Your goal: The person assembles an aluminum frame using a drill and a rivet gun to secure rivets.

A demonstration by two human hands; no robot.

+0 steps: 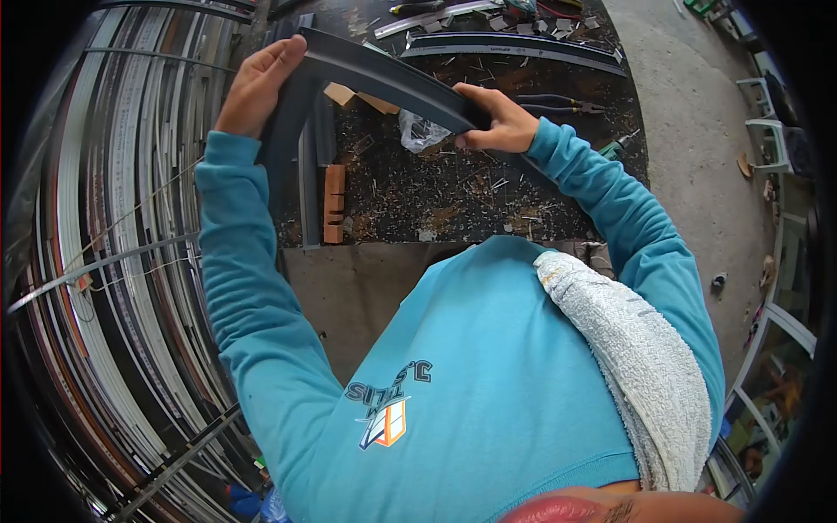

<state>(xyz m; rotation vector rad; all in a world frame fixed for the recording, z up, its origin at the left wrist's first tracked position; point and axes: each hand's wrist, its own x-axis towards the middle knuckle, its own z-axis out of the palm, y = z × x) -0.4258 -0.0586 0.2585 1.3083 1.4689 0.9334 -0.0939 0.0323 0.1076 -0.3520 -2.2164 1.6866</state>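
Observation:
A dark grey metal frame [375,68] is held up over the workbench, two of its profiles meeting at a corner near the top left. My left hand [263,80] grips it beside that corner, thumb on the upper face. Further right, my right hand [499,120] is closed around the upper profile, fingers above and thumb below. Under the frame lie a clear plastic bag [420,131] and pale wood pieces [340,94]. A notched reddish-brown block [334,204] rests at the bench's left, beside a grey profile [309,187].
The dark workbench [418,200] is strewn with shavings. Pliers [558,105], a grey profile [514,50] and a green tool [615,146] lie to the right. Racks of long profiles [122,218] fill the left side. White stools [767,144] stand at the far right.

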